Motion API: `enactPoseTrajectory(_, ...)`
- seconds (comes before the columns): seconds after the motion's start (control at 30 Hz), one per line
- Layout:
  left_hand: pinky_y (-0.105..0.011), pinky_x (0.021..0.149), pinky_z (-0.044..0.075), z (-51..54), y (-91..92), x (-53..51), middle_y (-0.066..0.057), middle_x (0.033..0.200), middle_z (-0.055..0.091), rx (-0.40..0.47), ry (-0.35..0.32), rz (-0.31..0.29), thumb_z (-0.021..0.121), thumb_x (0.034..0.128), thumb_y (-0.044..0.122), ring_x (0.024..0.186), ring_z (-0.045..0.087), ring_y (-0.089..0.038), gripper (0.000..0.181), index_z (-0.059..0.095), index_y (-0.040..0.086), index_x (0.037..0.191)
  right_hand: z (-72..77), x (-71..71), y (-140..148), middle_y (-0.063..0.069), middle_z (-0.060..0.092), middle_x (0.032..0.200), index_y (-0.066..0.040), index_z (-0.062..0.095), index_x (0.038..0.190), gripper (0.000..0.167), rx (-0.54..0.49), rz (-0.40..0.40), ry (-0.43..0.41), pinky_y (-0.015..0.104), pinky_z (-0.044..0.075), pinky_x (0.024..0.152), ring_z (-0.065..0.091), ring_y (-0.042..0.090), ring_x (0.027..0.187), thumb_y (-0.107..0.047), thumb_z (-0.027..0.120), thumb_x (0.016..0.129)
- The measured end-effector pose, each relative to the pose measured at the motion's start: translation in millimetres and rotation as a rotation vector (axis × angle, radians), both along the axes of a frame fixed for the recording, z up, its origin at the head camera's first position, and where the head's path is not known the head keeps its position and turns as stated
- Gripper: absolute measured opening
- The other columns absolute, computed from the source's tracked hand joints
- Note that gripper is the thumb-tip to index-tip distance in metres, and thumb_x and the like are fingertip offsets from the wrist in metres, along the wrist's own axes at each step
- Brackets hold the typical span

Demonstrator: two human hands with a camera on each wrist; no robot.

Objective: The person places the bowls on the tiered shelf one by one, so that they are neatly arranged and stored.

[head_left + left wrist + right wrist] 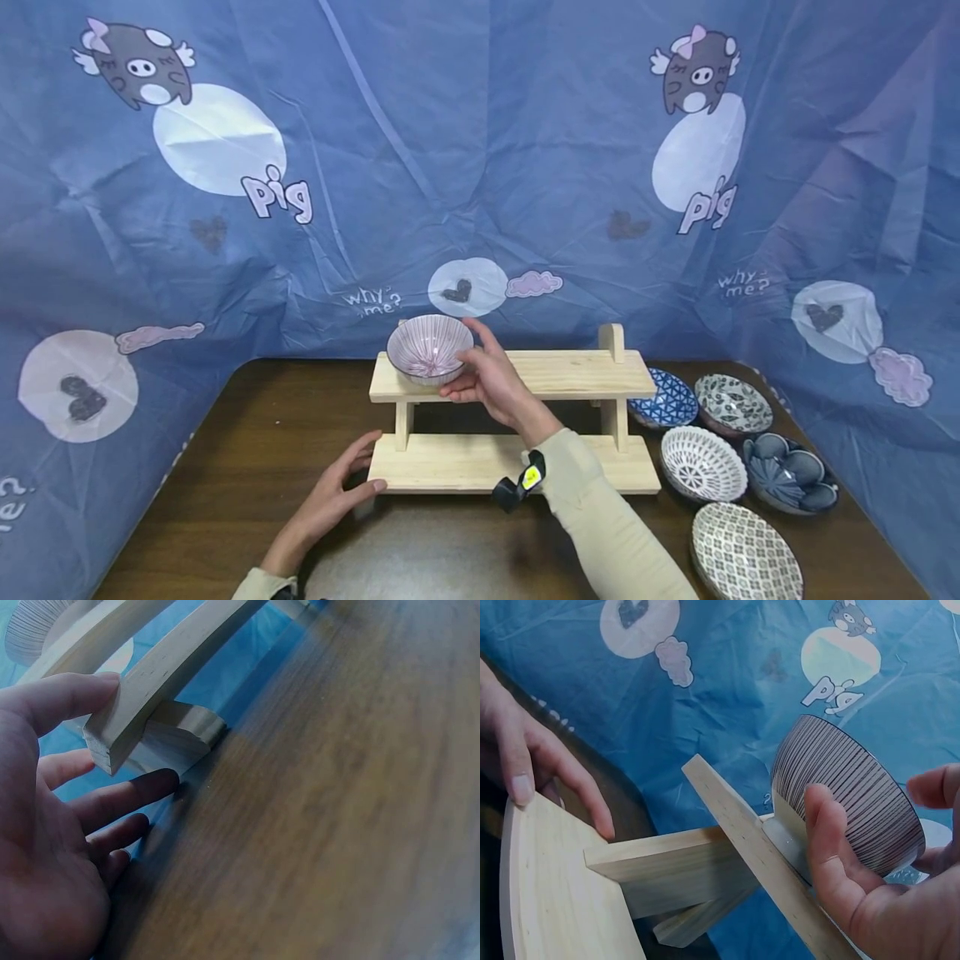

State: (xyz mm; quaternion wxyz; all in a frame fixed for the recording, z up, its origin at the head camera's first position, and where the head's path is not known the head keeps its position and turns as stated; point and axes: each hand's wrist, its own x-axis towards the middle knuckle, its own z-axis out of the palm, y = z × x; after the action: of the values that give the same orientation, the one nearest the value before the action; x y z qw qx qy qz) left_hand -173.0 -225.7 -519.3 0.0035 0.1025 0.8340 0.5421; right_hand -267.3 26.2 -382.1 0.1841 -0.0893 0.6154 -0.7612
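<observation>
The two-tier wooden shelf (465, 463) (161, 671) (559, 877) stands on the table. My right hand (498, 383) (885, 900) holds a striped purple-and-white bowl (429, 346) (840, 795) by its right side, thumb near the rim and fingers lower on the outside. The bowl is over the left end of the upper board; its foot appears to touch the wood in the right wrist view. My left hand (330, 496) (56, 825) (544, 750) grips the left end of the lower board between thumb and index finger, its other fingers spread.
Right of the shelf are several bowls: a blue patterned one (666, 400), a leafy one (733, 404), a white one (703, 463), a grey-patterned one (746, 552), and a dark blue dish group (787, 473). A blue printed cloth (465, 167) hangs behind the brown table (225, 500).
</observation>
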Motion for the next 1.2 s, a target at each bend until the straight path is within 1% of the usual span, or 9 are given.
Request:
enactPoseTrajectory(0.13, -0.055, 0.106, 0.036, -0.1, -0.3, 0.1, -0.021, 0.138, 0.060, -0.001, -0.001, 0.000, 0.070, 0.0905, 0.015, 0.121, 0.058, -0.017, 0.066, 0.042, 0.008, 0.150, 1.0, 0.8, 0.9, 0.025, 0.061, 0.103, -0.027, 0.013, 0.159, 0.067, 0.024, 0.007, -0.001, 0.026, 0.055, 0.054, 0.068, 0.015, 0.060, -0.018, 0.043, 0.099)
enactPoseTrajectory(0.3, -0.055, 0.107, 0.036, 0.1, -0.1, -0.2, -0.021, 0.140, 0.058, -0.001, -0.016, 0.004, 0.070, 0.0907, 0.016, 0.123, 0.057, -0.021, 0.067, 0.041, 0.008, 0.150, 0.8, 0.4, 2.0, 0.025, 0.065, 0.100, -0.027, 0.013, 0.159, 0.069, 0.055, -0.006, -0.007, 0.025, 0.055, 0.053, 0.069, 0.015, 0.060, -0.023, 0.047, 0.099)
enactPoseTrajectory(0.37, -0.055, 0.106, 0.036, 0.3, 0.0, -0.2, -0.021, 0.140, 0.058, 0.001, -0.016, 0.004, 0.070, 0.0907, 0.016, 0.123, 0.057, -0.022, 0.067, 0.041, 0.008, 0.150, 0.2, 0.2, 3.5, 0.028, 0.063, 0.107, -0.026, 0.013, 0.159, 0.069, 0.057, -0.010, -0.012, 0.024, 0.055, 0.053, 0.069, 0.015, 0.061, -0.023, 0.047, 0.099)
enactPoseTrajectory(0.47, -0.055, 0.106, 0.036, 0.4, 0.0, -0.2, -0.021, 0.140, 0.058, 0.000, -0.014, 0.003, 0.070, 0.0906, 0.016, 0.123, 0.056, -0.022, 0.067, 0.041, 0.008, 0.150, -0.7, 1.2, 7.1, 0.033, 0.054, 0.128, -0.025, 0.014, 0.160, 0.069, 0.055, -0.012, -0.015, 0.023, 0.054, 0.053, 0.068, 0.015, 0.062, -0.025, 0.048, 0.100)
enactPoseTrajectory(0.57, -0.055, 0.106, 0.036, 0.4, 0.0, -0.2, -0.021, 0.140, 0.058, -0.004, -0.012, 0.003, 0.070, 0.0907, 0.016, 0.123, 0.057, -0.022, 0.067, 0.041, 0.008, 0.150, -1.3, 3.3, 11.8, 0.032, 0.041, 0.146, -0.023, 0.013, 0.160, 0.069, 0.046, -0.008, -0.011, 0.023, 0.054, 0.053, 0.068, 0.014, 0.063, -0.026, 0.048, 0.101)
enactPoseTrajectory(0.7, -0.056, 0.106, 0.036, 0.6, -0.1, -0.5, -0.021, 0.140, 0.058, -0.005, -0.014, 0.003, 0.071, 0.0906, 0.016, 0.124, 0.057, -0.025, 0.067, 0.041, 0.008, 0.150, -2.0, 6.3, 18.7, 0.025, 0.030, 0.156, -0.023, 0.013, 0.160, 0.069, 0.032, -0.007, -0.007, 0.023, 0.054, 0.053, 0.069, 0.013, 0.064, -0.025, 0.048, 0.101)
enactPoseTrajectory(0.77, -0.056, 0.106, 0.036, 0.5, -0.2, -0.5, -0.021, 0.140, 0.058, -0.004, -0.016, 0.005, 0.071, 0.0906, 0.016, 0.124, 0.056, -0.026, 0.067, 0.041, 0.008, 0.150, -2.2, 8.0, 22.4, 0.022, 0.027, 0.158, -0.023, 0.014, 0.160, 0.068, 0.028, -0.008, -0.001, 0.023, 0.054, 0.053, 0.069, 0.013, 0.065, -0.025, 0.048, 0.101)
enactPoseTrajectory(0.9, -0.057, 0.107, 0.035, 0.3, -0.1, -0.4, -0.020, 0.140, 0.058, -0.005, -0.018, 0.008, 0.071, 0.0904, 0.017, 0.124, 0.056, -0.026, 0.067, 0.041, 0.009, 0.150, -3.3, 12.1, 30.7, 0.018, 0.030, 0.160, -0.022, 0.015, 0.159, 0.067, 0.025, -0.005, 0.011, 0.023, 0.054, 0.055, 0.070, 0.012, 0.066, -0.025, 0.047, 0.101)
enactPoseTrajectory(1.2, -0.055, 0.106, 0.036, -0.5, -0.6, -0.3, -0.020, 0.140, 0.059, 0.001, -0.021, 0.006, 0.071, 0.0902, 0.016, 0.123, 0.057, -0.019, 0.067, 0.041, 0.010, 0.150, -5.1, 23.7, 50.7, 0.020, 0.035, 0.159, -0.019, 0.015, 0.159, 0.064, 0.029, 0.002, 0.020, 0.024, 0.055, 0.058, 0.070, 0.012, 0.068, -0.025, 0.045, 0.103)
